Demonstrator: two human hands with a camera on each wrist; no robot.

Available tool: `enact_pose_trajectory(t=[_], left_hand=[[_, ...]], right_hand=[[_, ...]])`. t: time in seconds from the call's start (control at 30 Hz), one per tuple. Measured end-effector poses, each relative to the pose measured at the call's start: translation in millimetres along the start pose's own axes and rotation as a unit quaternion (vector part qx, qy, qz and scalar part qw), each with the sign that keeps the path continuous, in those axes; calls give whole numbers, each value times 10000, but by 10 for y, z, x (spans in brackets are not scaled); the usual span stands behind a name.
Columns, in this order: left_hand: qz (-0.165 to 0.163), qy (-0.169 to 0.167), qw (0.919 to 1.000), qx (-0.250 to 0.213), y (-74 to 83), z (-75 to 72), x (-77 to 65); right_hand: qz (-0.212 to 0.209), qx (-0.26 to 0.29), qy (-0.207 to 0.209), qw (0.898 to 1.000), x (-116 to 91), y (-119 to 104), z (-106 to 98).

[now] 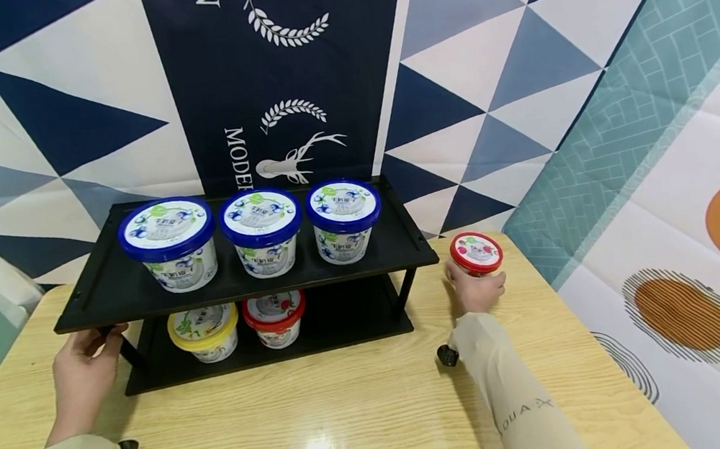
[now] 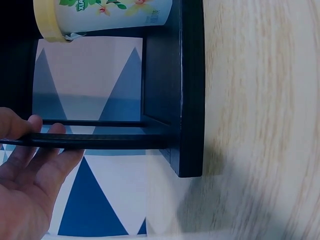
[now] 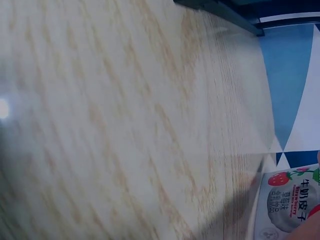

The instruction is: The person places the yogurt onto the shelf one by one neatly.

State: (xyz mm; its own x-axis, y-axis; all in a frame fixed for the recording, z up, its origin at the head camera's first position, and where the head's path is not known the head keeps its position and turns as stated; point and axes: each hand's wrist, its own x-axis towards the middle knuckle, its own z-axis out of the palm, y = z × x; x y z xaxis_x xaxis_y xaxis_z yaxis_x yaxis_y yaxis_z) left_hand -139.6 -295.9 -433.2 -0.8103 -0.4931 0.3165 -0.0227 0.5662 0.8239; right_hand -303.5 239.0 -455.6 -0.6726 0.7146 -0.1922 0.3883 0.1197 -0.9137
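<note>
At the left end of a two-tier black shelf [image 1: 394,239], my left hand [image 1: 84,374] grips the front post. In the left wrist view, thumb and fingers pinch this thin black post [image 2: 115,142]. My right hand [image 1: 476,291] holds a red-lidded tub [image 1: 476,251] on the table's right side, beyond the shelf's end. Strawberries are printed on its white wall, seen at the corner of the right wrist view. On the lower tier sit a yellow-lidded tub [image 1: 204,333] and another red-lidded tub [image 1: 276,321], both partly hidden by the upper board.
Three blue-lidded tubs, left [image 1: 169,243], middle [image 1: 263,230] and right [image 1: 344,219], stand in a row on the upper tier. The shelf rests on a pale wood table [image 1: 289,434]. Patterned cloth [image 1: 281,80] hangs directly behind.
</note>
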Motion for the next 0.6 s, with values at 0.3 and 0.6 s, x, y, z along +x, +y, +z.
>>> enact_pose_trajectory(t=[0.3, 0.6], left_hand=[[-10, 65, 9999, -81, -12, 3, 5], [-58, 57, 9999, -62, -4, 14, 18]], right_hand=[[-15, 36, -37, 10000, -49, -40, 17], [120, 133, -87, 9998, -46, -64, 42]])
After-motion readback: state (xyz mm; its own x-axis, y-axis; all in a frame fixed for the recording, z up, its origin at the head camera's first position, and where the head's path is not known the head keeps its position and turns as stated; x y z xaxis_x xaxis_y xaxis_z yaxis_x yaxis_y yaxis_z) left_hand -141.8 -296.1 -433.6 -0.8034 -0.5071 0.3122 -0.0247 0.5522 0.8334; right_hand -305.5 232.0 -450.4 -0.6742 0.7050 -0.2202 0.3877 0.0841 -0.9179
